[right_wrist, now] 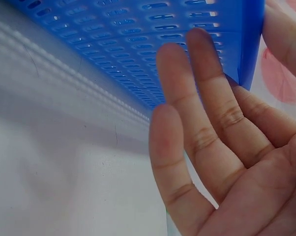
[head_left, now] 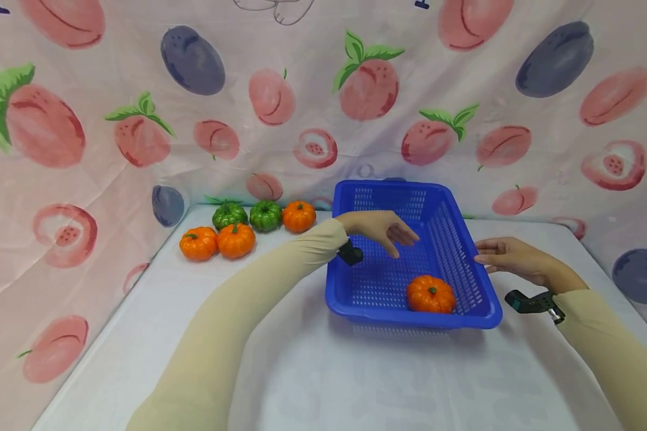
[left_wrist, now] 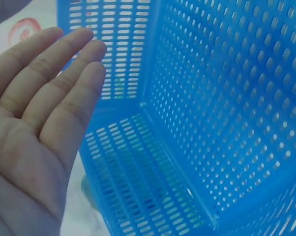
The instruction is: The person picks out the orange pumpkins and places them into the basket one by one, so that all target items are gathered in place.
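A blue plastic basket (head_left: 410, 320) with slotted walls stands on the white table, and one orange pumpkin (head_left: 431, 294) lies in its near right corner. Over the inside of the basket hovers my left hand (head_left: 380, 230), its fingers extended and nothing in it. The left wrist view shows the basket's perforated walls (left_wrist: 217, 98) beside those fingers. At the basket's right side, my right hand (head_left: 512, 258) holds the rim between thumb and index finger. In the right wrist view the other fingers (right_wrist: 175, 73) lie fairly straight near the outer wall; the index fingertip is hidden.
At the back left of the table sit two green pumpkins (head_left: 266, 216) and several orange pumpkins (head_left: 236, 240), close together. A fruit-printed cloth (head_left: 313, 72) hangs behind the table and along its left side. White tabletop (head_left: 323, 383) lies in front of the basket.
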`<state>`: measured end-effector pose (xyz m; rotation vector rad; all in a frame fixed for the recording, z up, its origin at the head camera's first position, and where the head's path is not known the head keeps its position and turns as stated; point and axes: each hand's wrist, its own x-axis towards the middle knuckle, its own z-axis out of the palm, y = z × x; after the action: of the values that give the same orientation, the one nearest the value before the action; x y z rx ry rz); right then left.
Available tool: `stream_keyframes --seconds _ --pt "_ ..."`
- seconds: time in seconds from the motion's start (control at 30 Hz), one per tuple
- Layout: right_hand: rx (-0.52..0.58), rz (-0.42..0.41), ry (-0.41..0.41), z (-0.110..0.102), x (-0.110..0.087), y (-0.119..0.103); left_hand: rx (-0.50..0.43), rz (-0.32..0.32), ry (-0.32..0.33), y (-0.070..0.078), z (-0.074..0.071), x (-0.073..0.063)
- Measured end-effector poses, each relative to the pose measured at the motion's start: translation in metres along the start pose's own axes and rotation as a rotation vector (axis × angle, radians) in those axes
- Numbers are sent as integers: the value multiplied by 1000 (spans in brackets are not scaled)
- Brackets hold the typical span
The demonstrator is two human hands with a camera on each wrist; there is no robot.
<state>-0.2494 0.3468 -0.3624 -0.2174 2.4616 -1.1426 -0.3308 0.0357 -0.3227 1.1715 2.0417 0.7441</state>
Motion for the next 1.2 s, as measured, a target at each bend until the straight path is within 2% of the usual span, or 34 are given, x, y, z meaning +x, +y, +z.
stream_keyframes --seconds 0.4,0.8,1.0,1.2 --pt "33 -2 -24 1 -1 0 -36 43 63 -9 -15 -23" --pt "33 1 -19 0 -1 -3 -57 16 145 -16 -31 -51" --pt "12 -3 -22 1 0 -3 -101 29 194 -24 -38 -69" --pt "-5 -3 -27 -1 0 -2 -147 10 236 -32 -44 -87"
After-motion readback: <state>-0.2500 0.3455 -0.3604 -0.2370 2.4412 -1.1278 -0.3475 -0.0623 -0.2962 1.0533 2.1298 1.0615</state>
